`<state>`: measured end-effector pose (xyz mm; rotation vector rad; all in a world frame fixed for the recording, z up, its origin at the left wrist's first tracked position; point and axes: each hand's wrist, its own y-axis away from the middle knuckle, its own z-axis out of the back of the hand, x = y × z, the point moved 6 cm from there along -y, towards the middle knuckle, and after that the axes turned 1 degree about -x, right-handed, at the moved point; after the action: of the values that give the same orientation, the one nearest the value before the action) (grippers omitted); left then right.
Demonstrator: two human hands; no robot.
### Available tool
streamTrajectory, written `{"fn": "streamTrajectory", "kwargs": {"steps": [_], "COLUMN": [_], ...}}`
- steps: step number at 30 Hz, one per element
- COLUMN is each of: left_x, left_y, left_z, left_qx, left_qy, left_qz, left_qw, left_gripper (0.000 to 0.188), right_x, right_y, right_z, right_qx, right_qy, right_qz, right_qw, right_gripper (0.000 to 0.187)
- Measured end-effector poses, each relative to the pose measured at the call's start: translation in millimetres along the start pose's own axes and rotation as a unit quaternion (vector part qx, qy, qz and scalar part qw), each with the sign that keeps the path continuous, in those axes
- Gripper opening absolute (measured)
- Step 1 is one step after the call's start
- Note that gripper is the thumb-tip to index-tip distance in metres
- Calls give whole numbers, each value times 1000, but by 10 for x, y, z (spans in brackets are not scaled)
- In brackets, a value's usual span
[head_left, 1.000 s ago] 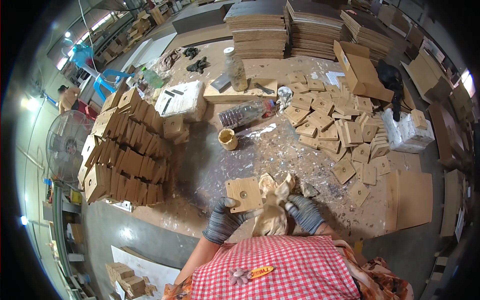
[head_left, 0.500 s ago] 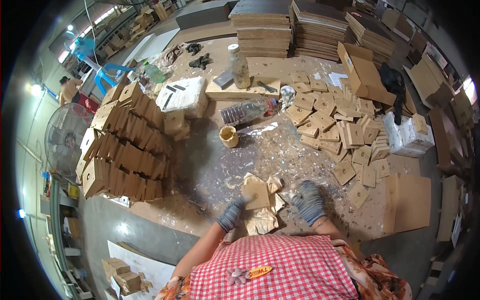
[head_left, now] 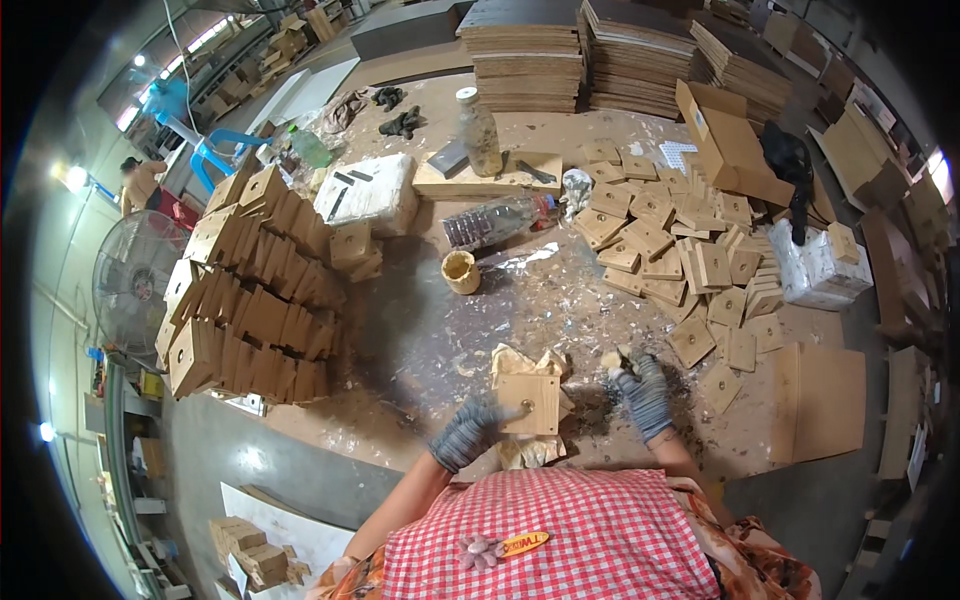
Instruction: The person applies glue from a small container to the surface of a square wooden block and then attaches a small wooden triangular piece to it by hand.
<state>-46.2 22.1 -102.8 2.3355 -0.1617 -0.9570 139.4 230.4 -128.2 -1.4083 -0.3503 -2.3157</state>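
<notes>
My left hand (head_left: 467,432), in a grey knit glove, grips the left edge of a square wooden block (head_left: 533,405). A round hole shows near the middle of the block's upper face. Beneath the block, a crumpled cream cloth (head_left: 530,455) lies on the worktable and sticks out around it. My right hand (head_left: 643,395), gloved alike, is off to the right, apart from the block. Its fingers are closed on a small pale yellowish piece (head_left: 617,357), too small to name. A small tan cup (head_left: 460,271) stands farther up the table.
Stacked wooden blocks (head_left: 255,290) rise at the left; loose blocks (head_left: 690,235) are heaped at the right. Plastic bottles (head_left: 490,222), a wrapped white bundle (head_left: 365,195) and an open carton (head_left: 730,150) lie beyond. A fan (head_left: 140,265) stands at far left, near another person (head_left: 143,185).
The wooden block has been turned in my left hand, and its hole now shows. My right hand has shifted slightly right and away from me, with the pale piece now visible at its fingertips.
</notes>
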Motion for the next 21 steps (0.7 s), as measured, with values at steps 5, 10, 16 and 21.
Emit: {"fn": "streamTrajectory", "kwargs": {"steps": [5,10,16,21], "left_x": [-194,-318,-319,-259], "left_y": [125,184,223,194], "left_z": [-183,-314,-324,-214], "left_qx": [-19,-69,-88,-118], "left_qy": [-119,-200,-251,-327], "left_qz": [-49,-103,-149,-154], "left_qw": [991,972,952,925], "left_gripper": [49,47,38,37], "right_x": [934,1351,1593,1766], "right_y": [68,292,448,493], "right_z": [4,-259,-325,-310], "right_qx": [163,233,156,134], "right_qy": [-319,-374,-28,55], "right_qz": [-12,39,257,354], "right_qw": [934,897,953,924], "right_gripper": [45,49,43,41]}}
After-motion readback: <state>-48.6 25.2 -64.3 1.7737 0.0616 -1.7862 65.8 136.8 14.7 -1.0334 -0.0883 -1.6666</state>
